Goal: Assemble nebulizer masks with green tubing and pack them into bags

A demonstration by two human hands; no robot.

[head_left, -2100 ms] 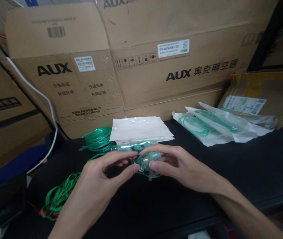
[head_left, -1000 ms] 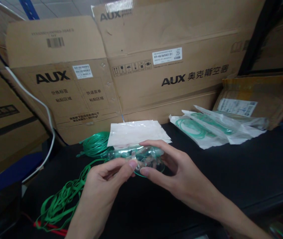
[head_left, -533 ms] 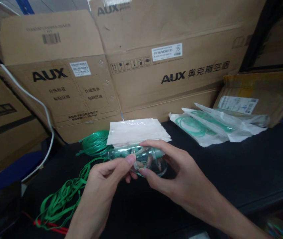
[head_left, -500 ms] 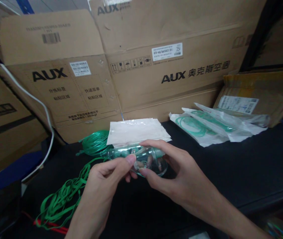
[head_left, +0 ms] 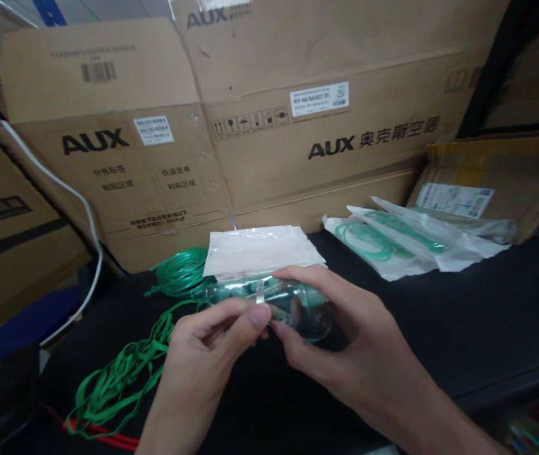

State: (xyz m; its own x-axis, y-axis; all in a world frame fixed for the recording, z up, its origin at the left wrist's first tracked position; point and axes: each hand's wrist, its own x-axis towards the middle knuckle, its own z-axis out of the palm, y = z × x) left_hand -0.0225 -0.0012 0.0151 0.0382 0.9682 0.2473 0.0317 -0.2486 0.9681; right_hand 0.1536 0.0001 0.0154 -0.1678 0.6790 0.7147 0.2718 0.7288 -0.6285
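Observation:
Both my hands hold a clear plastic mask (head_left: 297, 309) with pale green fittings, just above the black table (head_left: 463, 316). My left hand (head_left: 207, 354) pinches its left edge between thumb and forefinger. My right hand (head_left: 345, 335) wraps round the mask's right side, thumb below and fingers over the top. Green elastic straps (head_left: 117, 385) trail from the mask down to the left. A coil of green tubing (head_left: 181, 272) lies behind the mask.
A stack of flat white pouches (head_left: 260, 249) lies right behind my hands. Sealed packs with green tubing (head_left: 392, 240) sit at the right. Large AUX cardboard boxes (head_left: 297, 126) wall off the back, and a white cable (head_left: 79, 208) hangs at the left.
The mask has been turned in my hands and has shifted slightly right and down. My left thumb and forefinger have closed tighter on its edge.

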